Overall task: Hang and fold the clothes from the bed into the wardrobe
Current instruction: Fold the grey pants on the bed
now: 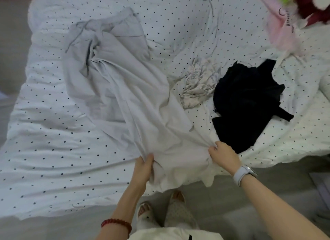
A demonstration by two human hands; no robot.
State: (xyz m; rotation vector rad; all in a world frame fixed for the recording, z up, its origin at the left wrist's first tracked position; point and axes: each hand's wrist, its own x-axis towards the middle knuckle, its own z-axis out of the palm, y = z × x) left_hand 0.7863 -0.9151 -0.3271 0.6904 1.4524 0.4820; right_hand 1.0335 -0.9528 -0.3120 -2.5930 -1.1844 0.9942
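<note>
pale grey garment (125, 96) spread long and rumpled over the bed (53, 150), running from its far left part down to the near edge, hem end bunched and lifted slightly over that edge. left hand (143, 170) gripping the hem's left side, thumb on top and fingers curled under the cloth. right hand (224, 156) pinching the hem's right side, fingers curled into a gathered fold. fabric drawn taut between the two hands, creases fanning away toward the far end.

just right of the grey garment, near the bed's middle, small crumpled floral piece (198, 84), touching or nearly touching the black garment (244, 102) heaped beside it toward the right edge. black garment's near corner close by the right hand. at the far right corner, blurred pink cloth (284, 30) and a dark red item (310, 9), details unclear.

white dotted bedsheet (178, 16) wrinkled beneath everything. red bead bracelet (117, 223) on the left wrist, white watch (243, 173) on the right wrist. slippered feet (171, 213) on the floor below the near edge.
</note>
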